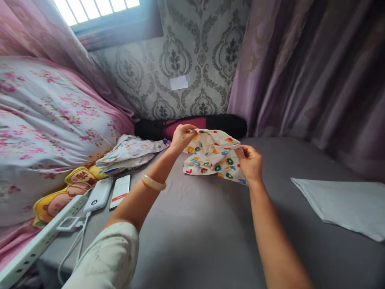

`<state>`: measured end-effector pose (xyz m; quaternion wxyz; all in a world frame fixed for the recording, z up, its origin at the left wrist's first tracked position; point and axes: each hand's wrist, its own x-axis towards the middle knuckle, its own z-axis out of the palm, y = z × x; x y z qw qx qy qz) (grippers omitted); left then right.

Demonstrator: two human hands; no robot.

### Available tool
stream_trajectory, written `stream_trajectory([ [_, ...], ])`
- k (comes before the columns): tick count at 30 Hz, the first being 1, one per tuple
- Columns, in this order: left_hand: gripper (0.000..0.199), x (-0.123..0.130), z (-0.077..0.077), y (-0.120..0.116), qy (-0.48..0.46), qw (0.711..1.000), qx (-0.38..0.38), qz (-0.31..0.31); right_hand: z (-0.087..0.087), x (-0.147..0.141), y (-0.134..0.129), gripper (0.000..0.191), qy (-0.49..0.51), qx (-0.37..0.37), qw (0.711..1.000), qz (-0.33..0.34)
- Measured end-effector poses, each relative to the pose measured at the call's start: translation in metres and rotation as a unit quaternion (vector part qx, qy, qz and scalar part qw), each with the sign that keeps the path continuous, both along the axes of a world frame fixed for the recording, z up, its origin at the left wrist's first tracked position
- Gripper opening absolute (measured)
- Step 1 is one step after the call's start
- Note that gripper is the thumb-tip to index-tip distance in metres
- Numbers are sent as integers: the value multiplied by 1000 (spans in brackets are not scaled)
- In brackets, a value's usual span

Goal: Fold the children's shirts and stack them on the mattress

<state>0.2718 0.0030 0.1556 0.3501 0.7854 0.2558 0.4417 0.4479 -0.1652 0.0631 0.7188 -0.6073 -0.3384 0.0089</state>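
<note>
A small cream garment (215, 158), which looks like a pair of shorts, hangs above the grey bed sheet. Red, yellow, green and blue letter-like shapes are printed on it. My left hand (183, 137) pinches its top edge at the left corner. At the right side, my right hand (251, 163) grips the same edge between thumb and fingers. The edge is stretched between both hands, and the cloth below falls in loose folds. Its lower right part is partly hidden behind my right hand.
Folded printed clothes (130, 150) lie at the left, near a phone (120, 192), a white power bank (98, 194) and a power strip (33, 251) with cables. A folded white cloth (345, 204) lies right. A black and magenta roll (185, 127) rests against the wall.
</note>
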Motion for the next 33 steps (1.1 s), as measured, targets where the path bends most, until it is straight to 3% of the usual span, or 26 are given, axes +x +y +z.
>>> stream_trajectory([
  [3,10,-18,-4,-1,30,995,70,60,11,-1,-7,36,-26,-12,1000,12],
  [5,11,-29,-5,-3,22,994,89,60,21,-1,-13,35,-63,-19,998,17],
  [8,20,-45,-4,-10,-2,998,31,-47,38,-2,-21,34,-176,-34,983,-30],
  [11,34,-57,-1,-19,-29,986,-67,-147,58,-8,-28,36,-313,-55,942,-109],
  [15,33,-74,10,-26,-56,986,-82,-132,100,-17,-42,36,-423,-105,889,-144],
  [17,30,-85,22,-27,-53,992,-62,-101,129,-19,-51,34,-465,-132,868,-113],
  [20,27,-102,45,-29,-42,994,-33,-93,177,-18,-66,32,-517,-166,840,-6],
  [23,21,-111,65,-30,-66,995,12,-74,211,-13,-73,29,-494,-212,841,68],
  [27,13,-103,78,-21,-67,994,78,-19,223,-1,-63,29,-434,-278,850,114],
  [29,8,-95,82,-11,-52,991,126,2,221,4,-56,31,-445,-254,857,57],
  [31,8,-87,89,-3,-70,981,178,27,219,6,-50,31,-465,-207,860,-42],
  [33,10,-81,97,4,-81,972,217,40,216,7,-45,27,-493,-197,840,-108],
])
